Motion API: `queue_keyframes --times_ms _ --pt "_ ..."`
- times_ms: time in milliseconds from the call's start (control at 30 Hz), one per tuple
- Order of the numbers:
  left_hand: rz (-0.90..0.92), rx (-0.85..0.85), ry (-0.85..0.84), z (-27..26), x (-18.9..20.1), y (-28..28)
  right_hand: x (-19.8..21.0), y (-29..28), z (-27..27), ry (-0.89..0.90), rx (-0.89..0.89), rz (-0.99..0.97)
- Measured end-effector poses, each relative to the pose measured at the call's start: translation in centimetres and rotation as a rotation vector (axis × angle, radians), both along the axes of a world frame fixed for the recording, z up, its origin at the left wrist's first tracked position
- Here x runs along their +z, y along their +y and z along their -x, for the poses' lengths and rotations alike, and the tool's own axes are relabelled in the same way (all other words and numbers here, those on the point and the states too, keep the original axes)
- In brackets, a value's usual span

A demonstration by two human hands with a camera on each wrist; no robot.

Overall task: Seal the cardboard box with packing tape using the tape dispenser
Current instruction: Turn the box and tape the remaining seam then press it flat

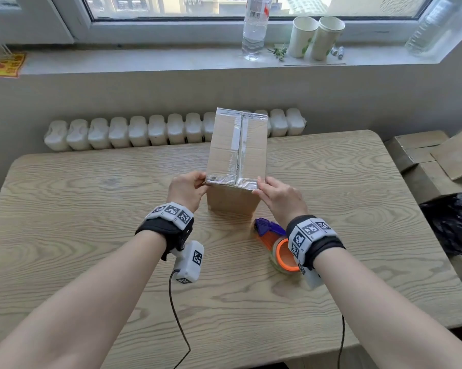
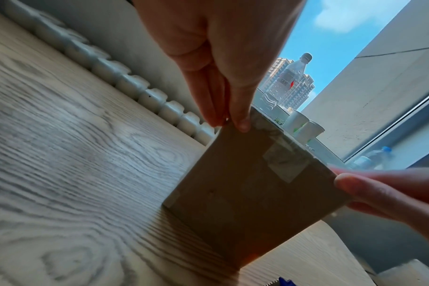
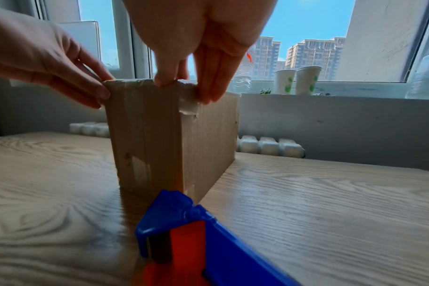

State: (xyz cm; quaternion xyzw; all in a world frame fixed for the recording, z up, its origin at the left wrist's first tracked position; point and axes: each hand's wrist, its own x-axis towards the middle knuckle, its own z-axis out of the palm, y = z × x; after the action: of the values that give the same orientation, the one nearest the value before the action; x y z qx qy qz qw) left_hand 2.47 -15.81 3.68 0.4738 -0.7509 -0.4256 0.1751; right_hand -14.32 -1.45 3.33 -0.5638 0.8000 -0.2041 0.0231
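Cardboard box [image 1: 238, 147] upright on table [image 1: 91, 209], both hands' fingers [image 2: 240, 116] pinching its taped near top corners.

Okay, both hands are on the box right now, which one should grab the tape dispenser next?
The right hand, probably. The tape dispenser lies on the table just beneath the right wrist, while the left hand holds the cardboard box at its far corner.

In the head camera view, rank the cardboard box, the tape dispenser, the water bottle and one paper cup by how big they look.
Largest to smallest:
1. cardboard box
2. tape dispenser
3. water bottle, partly cut off by the frame's top edge
4. paper cup
Bottle and cup stand farther away, so they look smaller.
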Motion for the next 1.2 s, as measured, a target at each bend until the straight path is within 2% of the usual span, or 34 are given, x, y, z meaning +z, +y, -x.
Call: queue_keyframes --times_ms 67,233,367,600,733,800,933,1000,1100,1200 --pt "0.060 -0.050 0.005 -0.3 0.0 0.4 -0.6 0.2 -0.3 0.019 -0.026 0.025" --pt "0.256 -0.096 -0.062 -1.1 -0.3 0.8 -1.0 -1.2 -1.5 -0.032 0.110 0.055" --pt "0.270 -0.112 -0.046 -0.9 -0.3 0.8 -1.4 -3.4 -2.0 0.031 0.177 0.078" --pt "0.207 -0.051 -0.045 -0.4 -0.4 1.1 -2.1 -3.6 -3.1 0.110 0.147 0.118" --pt "0.196 -0.058 -0.036 -0.3 -0.1 1.1 -2.5 -3.7 -3.4 0.140 0.273 0.106" --pt "0.196 -0.058 -0.034 -0.3 -0.2 1.1 -2.2 -4.0 -3.2 0.136 0.303 0.069" --pt "0.199 -0.085 -0.086 -0.4 0.1 1.0 -0.8 -4.3 -2.6 0.006 0.355 -0.103" --pt "0.210 -0.119 -0.103 -0.6 0.7 1.0 0.2 -3.7 -1.7 -0.017 0.323 -0.100" --pt "0.192 -0.207 -0.171 -1.1 1.2 0.4 1.6 -1.8 0.4 0.007 0.135 0.043" --pt "0.124 -0.260 -0.237 -1.0 2.1 -0.4 2.3 -0.2 2.2 0.020 0.079 -0.074"
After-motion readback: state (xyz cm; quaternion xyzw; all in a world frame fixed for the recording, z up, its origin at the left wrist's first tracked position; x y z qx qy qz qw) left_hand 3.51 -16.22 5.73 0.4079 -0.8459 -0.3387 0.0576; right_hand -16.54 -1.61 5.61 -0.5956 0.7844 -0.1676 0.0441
